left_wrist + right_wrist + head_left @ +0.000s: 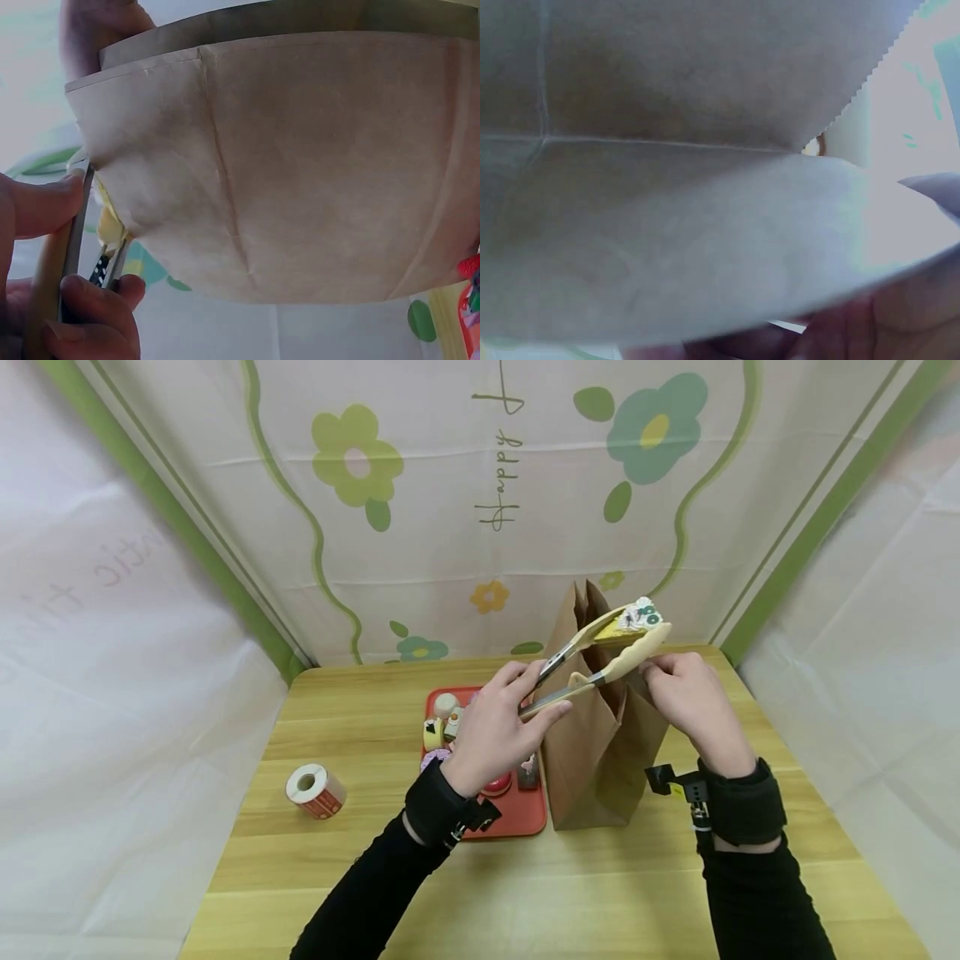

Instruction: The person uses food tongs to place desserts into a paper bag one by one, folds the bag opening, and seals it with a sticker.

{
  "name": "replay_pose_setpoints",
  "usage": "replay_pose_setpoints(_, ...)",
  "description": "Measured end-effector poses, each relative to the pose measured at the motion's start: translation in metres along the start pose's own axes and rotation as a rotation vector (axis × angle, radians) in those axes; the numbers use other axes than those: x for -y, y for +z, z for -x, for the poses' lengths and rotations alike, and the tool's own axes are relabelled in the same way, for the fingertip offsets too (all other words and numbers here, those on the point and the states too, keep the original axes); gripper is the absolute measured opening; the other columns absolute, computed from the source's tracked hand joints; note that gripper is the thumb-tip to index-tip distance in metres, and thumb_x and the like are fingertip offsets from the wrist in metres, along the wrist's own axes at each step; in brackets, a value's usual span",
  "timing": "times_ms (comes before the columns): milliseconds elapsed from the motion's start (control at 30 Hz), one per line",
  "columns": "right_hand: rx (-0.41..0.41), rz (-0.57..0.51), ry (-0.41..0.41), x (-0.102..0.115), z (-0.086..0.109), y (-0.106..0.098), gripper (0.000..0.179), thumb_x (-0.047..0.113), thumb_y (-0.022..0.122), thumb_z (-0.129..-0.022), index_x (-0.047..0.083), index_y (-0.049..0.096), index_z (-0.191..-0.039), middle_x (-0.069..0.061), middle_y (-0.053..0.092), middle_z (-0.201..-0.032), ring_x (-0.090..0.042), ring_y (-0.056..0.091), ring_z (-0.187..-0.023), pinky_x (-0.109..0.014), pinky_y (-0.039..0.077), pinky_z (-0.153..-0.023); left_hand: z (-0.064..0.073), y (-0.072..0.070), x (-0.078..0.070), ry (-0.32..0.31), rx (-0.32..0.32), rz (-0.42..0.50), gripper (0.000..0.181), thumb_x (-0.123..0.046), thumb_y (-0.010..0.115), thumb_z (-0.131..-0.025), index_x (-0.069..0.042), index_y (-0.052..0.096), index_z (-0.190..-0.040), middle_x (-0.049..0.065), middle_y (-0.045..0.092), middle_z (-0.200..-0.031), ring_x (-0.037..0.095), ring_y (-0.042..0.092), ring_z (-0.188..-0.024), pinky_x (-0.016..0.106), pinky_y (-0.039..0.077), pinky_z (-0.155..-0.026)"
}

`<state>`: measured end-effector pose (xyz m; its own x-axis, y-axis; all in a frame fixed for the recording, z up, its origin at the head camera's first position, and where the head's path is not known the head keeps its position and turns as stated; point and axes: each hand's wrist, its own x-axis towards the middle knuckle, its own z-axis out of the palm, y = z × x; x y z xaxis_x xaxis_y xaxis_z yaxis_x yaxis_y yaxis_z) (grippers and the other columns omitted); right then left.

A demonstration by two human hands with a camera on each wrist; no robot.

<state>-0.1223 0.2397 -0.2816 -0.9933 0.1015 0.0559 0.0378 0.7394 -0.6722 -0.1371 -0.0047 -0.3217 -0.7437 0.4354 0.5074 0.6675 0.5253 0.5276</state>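
My left hand point(498, 727) grips a pair of tongs point(570, 689) with metal arms and cream scalloped tips. Between those tips, above the top of a brown paper bag point(581, 768), sits a slice of cake point(633, 620) with yellow sides and white topping with blue-green bits. At the bag's right upper edge my right hand point(693, 706) pinches the paper. The right wrist view looks into the bag's creased inside point(667, 195), with fingers at its rim. In the left wrist view the bag's side fills most of the picture, and the tong arms point(75, 232) run between my thumb and fingers.
A red tray point(517, 818) holding several small toy-like cakes and sweets lies left of the bag, partly hidden by my left hand. Farther left on the wooden table point(255, 860) stands a roll of labels point(317, 791). A flower-printed cloth point(450, 552) hangs behind.
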Motion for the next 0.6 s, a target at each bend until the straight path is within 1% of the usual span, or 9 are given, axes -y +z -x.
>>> replay_pose_setpoints(133,-0.005,0.010,-0.002,-0.002,0.001,0.000,0.045,0.027,0.039,-0.103,0.008,0.048,-0.063,-0.005,0.042,-0.059,-0.025,0.041,-0.057,-0.035,0.032,-0.054,0.004,-0.013,0.000,-0.008,0.012,-0.039,0.055,-0.040,0.071,-0.091,-0.010,0.060,-0.136,0.000,0.056,-0.109,0.009,0.038,-0.061,0.026,0.031,-0.049)
replay_pose_setpoints(233,0.000,-0.009,0.016,-0.002,0.002,-0.001,0.044,0.027,0.038,-0.103,0.008,0.047,-0.064,-0.004,0.041,-0.061,-0.025,0.042,-0.060,-0.035,0.032,-0.055,0.005,-0.026,-0.003,-0.011,0.023,-0.099,0.055,-0.040,0.072,-0.090,-0.010,0.061,-0.134,-0.001,0.057,-0.109,0.009,0.039,-0.059,0.027,0.030,-0.046)
replay_pose_setpoints(367,0.005,-0.018,0.029,-0.002,0.003,-0.002,0.044,0.027,0.038,-0.103,0.009,0.045,-0.063,-0.004,0.039,-0.059,-0.025,0.041,-0.059,-0.035,0.031,-0.054,0.003,-0.039,-0.007,-0.013,0.061,-0.160,0.055,-0.040,0.072,-0.090,-0.008,0.061,-0.134,0.001,0.058,-0.111,0.010,0.042,-0.060,0.027,0.032,-0.046)
replay_pose_setpoints(467,0.018,-0.017,0.033,-0.002,0.005,-0.001,0.045,0.028,0.037,-0.104,0.009,0.044,-0.064,-0.003,0.038,-0.058,-0.025,0.040,-0.057,-0.034,0.030,-0.053,0.002,-0.043,-0.009,-0.018,0.091,-0.177,0.056,-0.041,0.071,-0.091,-0.008,0.060,-0.135,0.002,0.058,-0.111,0.010,0.043,-0.061,0.026,0.034,-0.048)
replay_pose_setpoints(600,0.023,-0.015,0.029,-0.001,0.005,-0.001,0.046,0.029,0.037,-0.104,0.009,0.044,-0.063,-0.002,0.038,-0.057,-0.025,0.039,-0.056,-0.034,0.030,-0.052,0.002,-0.044,-0.010,-0.028,0.102,-0.182,0.056,-0.041,0.071,-0.091,-0.008,0.060,-0.134,0.002,0.057,-0.109,0.011,0.043,-0.060,0.026,0.034,-0.047)
